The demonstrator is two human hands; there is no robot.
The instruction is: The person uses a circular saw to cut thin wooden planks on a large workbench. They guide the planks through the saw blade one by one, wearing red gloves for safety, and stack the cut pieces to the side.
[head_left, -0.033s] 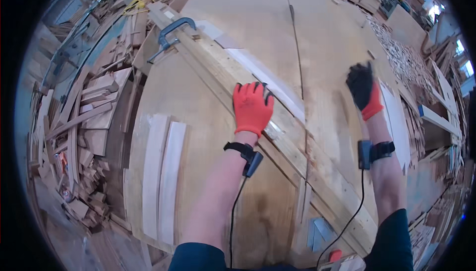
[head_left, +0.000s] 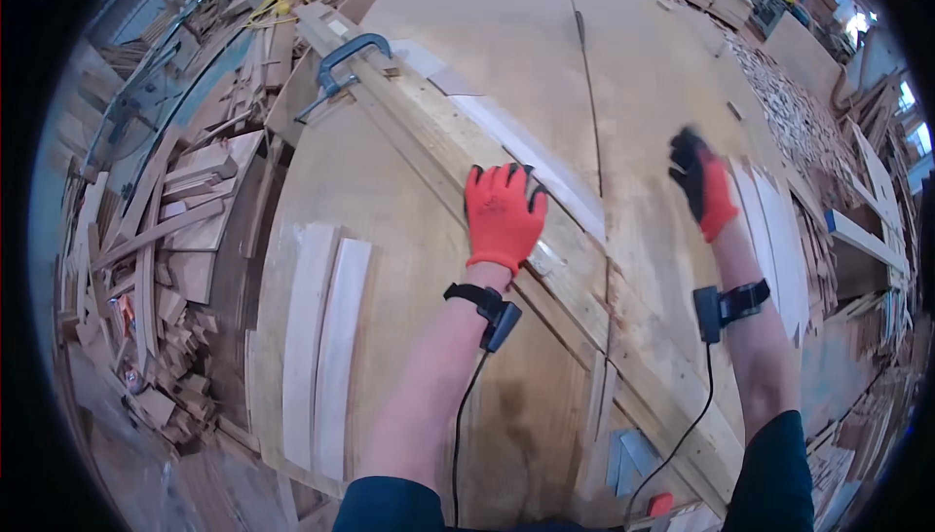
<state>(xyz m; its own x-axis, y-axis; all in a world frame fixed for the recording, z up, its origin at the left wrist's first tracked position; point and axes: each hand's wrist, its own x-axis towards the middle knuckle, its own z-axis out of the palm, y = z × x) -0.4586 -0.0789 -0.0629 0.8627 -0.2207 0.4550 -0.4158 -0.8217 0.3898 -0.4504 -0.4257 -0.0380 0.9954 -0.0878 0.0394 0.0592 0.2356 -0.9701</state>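
My left hand, in a red glove with black fingertips, is closed over a long wooden beam that runs diagonally across a large plywood panel. A blue C-clamp grips the beam's far left end. Above the panel, to the right of the beam, my right hand is raised in a matching glove, fingers loosely apart and slightly smeared by motion; I see nothing in it. A thin white strip lies along the beam's far side. A long dark crack or line crosses the panel.
Two pale boards lie at the panel's left, and more white strips on its right. Scrap wood is heaped to the left, wood chips at the far right. A small red block sits near me. Cables hang from both wrist devices.
My right hand has shifted slightly left and turned, with its fingers a little more spread. The left hand keeps its place on the beam; the whole view has shifted slightly.
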